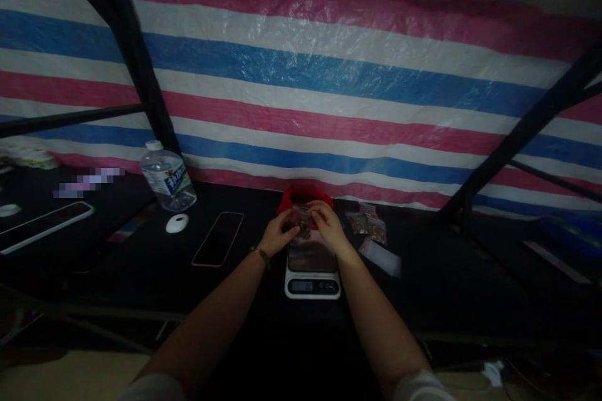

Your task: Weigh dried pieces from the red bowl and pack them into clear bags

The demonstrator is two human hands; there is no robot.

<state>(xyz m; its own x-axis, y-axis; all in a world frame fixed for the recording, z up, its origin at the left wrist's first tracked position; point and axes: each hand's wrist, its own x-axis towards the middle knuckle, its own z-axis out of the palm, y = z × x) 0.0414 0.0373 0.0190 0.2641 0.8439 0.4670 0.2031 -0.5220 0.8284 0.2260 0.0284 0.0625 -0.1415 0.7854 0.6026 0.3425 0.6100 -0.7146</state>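
Note:
Both hands meet above a white digital scale [312,288] with a dark weighing plate. Between them is a small clear zip bag [305,220] with brownish bits inside. My left hand [277,235], with a beaded bracelet on its wrist, grips the bag's left side. Fingers of my right hand [327,224] pinch its top right edge. Just behind the hands sits a red bag [308,196], its dark opening facing up. Several filled zip bags [368,223] lie to the right of the scale. Nearer me, beside them, is a stack of flat zip bags [380,257].
Left of the scale lie a phone [218,239], a white rounded object [177,223] and a clear plastic bottle [168,177]. Another phone [44,227] is at the far left. Dark metal posts [136,69] stand before a striped tarp [301,75]. Something blue [571,235] sits far right.

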